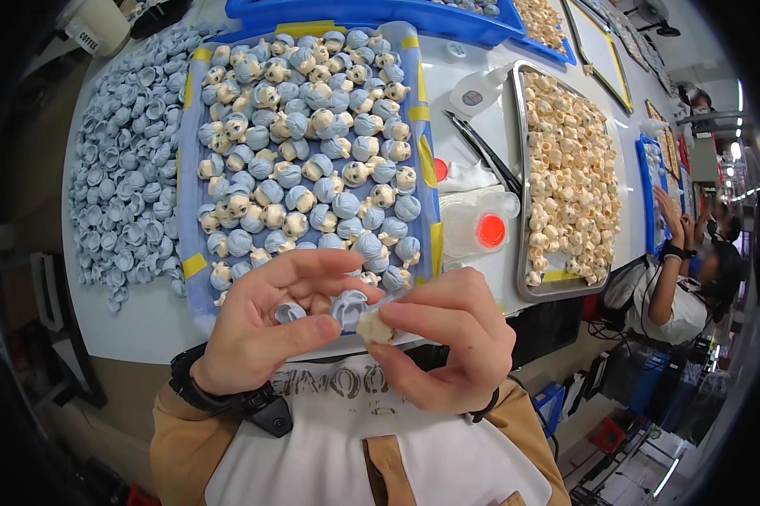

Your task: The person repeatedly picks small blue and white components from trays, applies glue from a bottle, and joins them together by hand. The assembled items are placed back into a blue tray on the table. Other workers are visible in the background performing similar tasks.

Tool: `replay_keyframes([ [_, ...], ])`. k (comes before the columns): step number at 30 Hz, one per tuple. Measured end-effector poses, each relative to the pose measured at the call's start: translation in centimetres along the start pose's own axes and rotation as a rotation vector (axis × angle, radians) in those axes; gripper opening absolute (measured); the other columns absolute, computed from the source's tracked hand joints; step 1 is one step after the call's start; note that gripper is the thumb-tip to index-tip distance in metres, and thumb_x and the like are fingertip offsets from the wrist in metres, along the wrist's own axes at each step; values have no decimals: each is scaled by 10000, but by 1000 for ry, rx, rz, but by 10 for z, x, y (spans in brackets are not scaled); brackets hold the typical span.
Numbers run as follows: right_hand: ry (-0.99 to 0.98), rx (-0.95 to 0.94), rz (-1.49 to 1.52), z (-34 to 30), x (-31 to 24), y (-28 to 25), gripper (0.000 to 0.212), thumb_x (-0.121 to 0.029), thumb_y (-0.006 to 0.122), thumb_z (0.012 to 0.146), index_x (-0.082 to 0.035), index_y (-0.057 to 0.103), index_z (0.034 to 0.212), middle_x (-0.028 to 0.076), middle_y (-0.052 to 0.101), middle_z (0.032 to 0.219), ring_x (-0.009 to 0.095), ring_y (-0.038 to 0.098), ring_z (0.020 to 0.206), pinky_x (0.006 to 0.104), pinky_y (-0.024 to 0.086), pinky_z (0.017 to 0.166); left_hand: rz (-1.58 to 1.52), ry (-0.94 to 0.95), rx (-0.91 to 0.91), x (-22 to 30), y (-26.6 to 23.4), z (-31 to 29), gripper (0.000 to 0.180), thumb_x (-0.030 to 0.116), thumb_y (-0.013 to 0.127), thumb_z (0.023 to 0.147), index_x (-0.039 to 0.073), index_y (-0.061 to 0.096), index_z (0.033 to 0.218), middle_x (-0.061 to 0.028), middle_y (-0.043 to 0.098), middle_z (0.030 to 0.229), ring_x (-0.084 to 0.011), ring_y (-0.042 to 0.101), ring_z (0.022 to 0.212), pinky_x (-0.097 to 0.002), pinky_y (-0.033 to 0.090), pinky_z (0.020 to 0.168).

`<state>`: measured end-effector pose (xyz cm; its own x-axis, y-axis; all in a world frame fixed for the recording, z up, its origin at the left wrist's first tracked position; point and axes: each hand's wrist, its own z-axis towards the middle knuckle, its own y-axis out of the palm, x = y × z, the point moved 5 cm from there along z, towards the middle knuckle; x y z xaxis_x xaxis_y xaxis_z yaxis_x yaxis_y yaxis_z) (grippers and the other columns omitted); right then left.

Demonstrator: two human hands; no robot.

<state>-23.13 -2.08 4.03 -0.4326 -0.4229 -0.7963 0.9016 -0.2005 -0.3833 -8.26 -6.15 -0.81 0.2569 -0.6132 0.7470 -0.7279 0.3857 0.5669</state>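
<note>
In front of my chest, the thumb and fingers of my left hand (262, 325) hold a pale blue hollow doll hair shell (347, 310), its open side showing. A second blue hair shell (290, 313) lies in the curl of the same hand. My right hand (456, 337) pinches a small cream doll head piece (377, 329) between thumb and fingers, right against the first shell. Just beyond both hands is a blue-lined tray (426, 194) with yellow tape on its edges, full of doll heads (321, 122) wearing blue hair.
Loose blue hair shells (127, 169) are heaped at the left. To the right, a metal tray (522, 194) holds cream head pieces (565, 160). Between the trays are a squeeze bottle (478, 93), black tweezers (491, 160) and a red-topped container (490, 229). A co-worker (671, 291) sits at far right.
</note>
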Motion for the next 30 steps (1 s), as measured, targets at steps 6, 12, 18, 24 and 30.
replay_keyframes([
  [6,-77,-101,-134,2,0,6,361,-48,750,565,-22,638,907,53,595,800,192,548,662,293,380,576,135,-14,24,-3,-9,-2,579,119,656,788,-48,354,1253,-163,620,1027,-166,597,948,-274,444,855],
  [12,-148,-53,-222,0,-8,12,426,-143,754,570,-16,637,960,48,570,795,209,529,682,301,376,594,-14,-15,30,0,2,-1,602,149,649,816,-41,317,1281,-112,632,996,-99,593,866,-207,455,749],
  [18,-174,-59,-314,-2,4,12,429,-218,727,554,-29,646,930,27,568,786,196,519,677,321,357,634,-38,-230,-58,-4,6,1,501,149,627,836,-23,365,1227,-75,616,928,-64,559,751,-155,421,603],
  [24,-205,-49,-172,-5,1,4,387,-261,726,548,-38,642,853,-9,553,706,186,504,607,311,321,624,186,-247,-168,-7,13,-1,360,253,662,813,0,519,1025,-13,586,856,-23,526,678,-163,406,569],
  [30,-198,-135,-141,-12,7,0,485,-327,727,573,-45,610,950,31,555,858,212,501,705,353,363,703,415,-399,-210,-4,10,2,232,124,645,759,3,586,948,7,579,790,-33,504,698,-196,406,615],
])
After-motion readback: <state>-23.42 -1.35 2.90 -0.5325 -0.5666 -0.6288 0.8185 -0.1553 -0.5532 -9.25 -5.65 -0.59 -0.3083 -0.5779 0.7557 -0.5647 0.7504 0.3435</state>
